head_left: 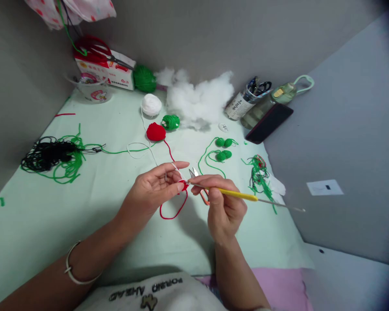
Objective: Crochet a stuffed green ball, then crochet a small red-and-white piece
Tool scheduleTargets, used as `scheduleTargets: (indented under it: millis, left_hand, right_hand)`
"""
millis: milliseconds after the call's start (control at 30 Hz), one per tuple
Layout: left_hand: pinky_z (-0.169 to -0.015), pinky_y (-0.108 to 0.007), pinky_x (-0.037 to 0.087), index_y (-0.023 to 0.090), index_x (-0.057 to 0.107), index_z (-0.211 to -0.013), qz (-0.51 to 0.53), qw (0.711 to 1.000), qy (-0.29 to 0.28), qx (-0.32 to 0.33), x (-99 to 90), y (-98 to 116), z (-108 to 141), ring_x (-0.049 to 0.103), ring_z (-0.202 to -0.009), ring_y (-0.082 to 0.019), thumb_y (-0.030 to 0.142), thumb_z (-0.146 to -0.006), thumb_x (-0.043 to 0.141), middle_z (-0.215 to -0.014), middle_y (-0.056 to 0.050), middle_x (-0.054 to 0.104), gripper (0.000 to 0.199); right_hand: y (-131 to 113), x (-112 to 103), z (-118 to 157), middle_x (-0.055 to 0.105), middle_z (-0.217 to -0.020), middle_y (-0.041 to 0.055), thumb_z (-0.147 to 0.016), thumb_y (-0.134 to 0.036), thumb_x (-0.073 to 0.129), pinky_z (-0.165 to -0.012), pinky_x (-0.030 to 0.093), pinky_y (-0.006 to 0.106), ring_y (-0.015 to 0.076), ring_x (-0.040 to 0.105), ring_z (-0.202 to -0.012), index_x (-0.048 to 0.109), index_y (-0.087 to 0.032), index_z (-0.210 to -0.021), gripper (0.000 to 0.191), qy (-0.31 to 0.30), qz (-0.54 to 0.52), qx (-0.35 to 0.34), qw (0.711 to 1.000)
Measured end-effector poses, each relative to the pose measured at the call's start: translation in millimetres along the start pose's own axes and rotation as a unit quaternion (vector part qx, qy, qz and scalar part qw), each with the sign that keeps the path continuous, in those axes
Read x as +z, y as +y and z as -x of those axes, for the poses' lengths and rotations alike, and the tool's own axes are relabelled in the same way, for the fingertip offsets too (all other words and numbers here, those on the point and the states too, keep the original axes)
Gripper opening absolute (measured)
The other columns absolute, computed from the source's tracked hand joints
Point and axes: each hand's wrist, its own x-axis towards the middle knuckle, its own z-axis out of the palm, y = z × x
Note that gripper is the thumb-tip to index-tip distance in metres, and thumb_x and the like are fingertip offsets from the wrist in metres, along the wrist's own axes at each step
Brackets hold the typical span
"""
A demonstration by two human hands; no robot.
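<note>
A small red crochet piece [183, 185] is pinched in the left hand [153, 185] above the bench [168, 244]. The right hand [226, 206] grips a yellow-handled hook [238, 194], its tip at the piece. Scissors [195, 172] lie partly hidden behind the right hand; a red yarn ball [156, 131] sits beyond the left.

A single head-worn camera looks out from above the near edge of the table [35, 220], facing forward and steeply down. The wearer's shirt [181, 298] sits close beneath it at the bottom of the frame. The left hand [152, 185] and right hand [227, 207] come mid-frame, at near range. Past them, the view takes in the far edge, the far left corner and the grey partition [194, 39] behind, while the right edge runs obliquely.
</note>
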Motion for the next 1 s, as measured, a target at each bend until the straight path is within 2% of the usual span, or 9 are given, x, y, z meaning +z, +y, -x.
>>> scheduleTargets:
  millis: [133,300,400,467,533,600,733,867,1000]
  left_hand:
    - [-0.084,-0.027,0.054,0.027,0.076,-0.121,0.005,1.000,0.015,0.013,1.6,-1.1,1.0,0.063,-0.086,-0.014,0.029,-0.082,0.081,-0.088,0.000,0.065,0.039]
    - [-0.083,-0.023,0.053,0.028,0.075,-0.121,-0.004,0.999,0.029,0.025,5.5,1.0,2.4,0.062,-0.084,-0.011,0.026,-0.082,0.082,-0.085,0.002,0.063,0.040]
    - [-0.082,-0.023,0.053,0.028,0.069,-0.131,0.027,0.999,0.023,0.017,7.8,0.9,3.2,0.062,-0.083,-0.012,0.025,-0.081,0.082,-0.085,0.003,0.063,0.052]
    - [-0.082,-0.024,0.052,0.027,0.066,-0.136,0.083,0.996,-0.011,-0.030,7.9,0.9,2.8,0.064,-0.085,-0.013,0.026,-0.082,0.081,-0.089,0.001,0.066,0.056]
    - [-0.082,-0.024,0.052,0.024,0.067,-0.135,0.141,0.985,-0.046,-0.086,6.6,1.6,1.4,0.064,-0.085,-0.013,0.027,-0.084,0.079,-0.092,-0.001,0.069,0.052]
    - [-0.080,-0.023,0.051,0.021,0.070,-0.130,0.171,0.978,-0.050,-0.111,4.5,2.8,-0.4,0.063,-0.080,-0.011,0.025,-0.085,0.077,-0.090,-0.002,0.070,0.046]
    - [-0.077,-0.022,0.050,0.025,0.072,-0.128,0.142,0.986,-0.028,-0.078,1.9,2.8,-1.0,0.062,-0.077,-0.010,0.022,-0.083,0.078,-0.088,0.000,0.068,0.045]
    - [-0.088,-0.024,0.050,0.028,0.074,-0.125,0.099,0.994,-0.035,-0.042,4.5,-1.5,2.1,0.063,-0.091,-0.013,0.023,-0.084,0.080,-0.092,0.000,0.068,0.042]
    - [-0.085,-0.024,0.050,0.030,0.072,-0.128,0.117,0.992,-0.010,-0.037,8.4,-4.0,2.1,0.063,-0.088,-0.012,0.024,-0.083,0.082,-0.090,0.001,0.068,0.047]
  right_hand:
    - [1.5,-0.6,-0.8,0.078,-0.093,0.0057,-0.101,-0.018,0.052,-0.073,0.061,0.041,0.0221,0.073,-0.087,0.071,-0.025,-0.105,0.020,-0.018,0.061,-0.057,0.996]
    - [2.8,-1.0,3.2,0.077,-0.096,0.0058,-0.100,-0.012,0.052,-0.076,0.061,0.040,0.0217,0.073,-0.090,0.070,-0.026,-0.114,0.027,-0.030,0.098,-0.096,0.990]
    - [4.0,3.0,11.9,0.074,-0.107,0.0059,-0.095,-0.011,0.062,-0.078,0.061,0.038,0.0220,0.072,-0.096,0.071,-0.031,-0.122,0.035,-0.029,0.244,-0.147,0.958]
    - [4.5,5.5,15.7,0.073,-0.113,0.0060,-0.092,-0.009,0.066,-0.079,0.062,0.038,0.0224,0.071,-0.100,0.070,-0.033,-0.126,0.042,-0.023,0.306,-0.176,0.935]
    - [3.9,6.3,14.7,0.073,-0.112,0.0065,-0.093,-0.009,0.064,-0.079,0.062,0.038,0.0225,0.071,-0.100,0.070,-0.032,-0.126,0.041,-0.016,0.270,-0.176,0.946]
    - [2.5,5.8,9.3,0.074,-0.103,0.0063,-0.096,-0.010,0.058,-0.075,0.062,0.038,0.0208,0.071,-0.090,0.073,-0.029,-0.118,0.032,0.008,0.168,-0.122,0.978]
    - [0.5,7.1,-3.0,0.073,-0.089,0.0041,-0.101,-0.017,0.054,-0.062,0.058,0.034,0.0166,0.067,-0.071,0.074,-0.025,-0.102,0.022,0.038,-0.008,0.010,0.999]
    - [1.0,12.4,-3.5,0.077,-0.092,0.0036,-0.097,-0.012,0.060,-0.079,0.060,0.037,0.0193,0.071,-0.091,0.076,-0.025,-0.102,0.022,0.009,0.037,-0.021,0.999]
    - [2.9,13.6,4.1,0.076,-0.102,0.0056,-0.095,-0.005,0.060,-0.078,0.061,0.035,0.0187,0.071,-0.095,0.075,-0.027,-0.114,0.033,-0.005,0.114,-0.070,0.991]
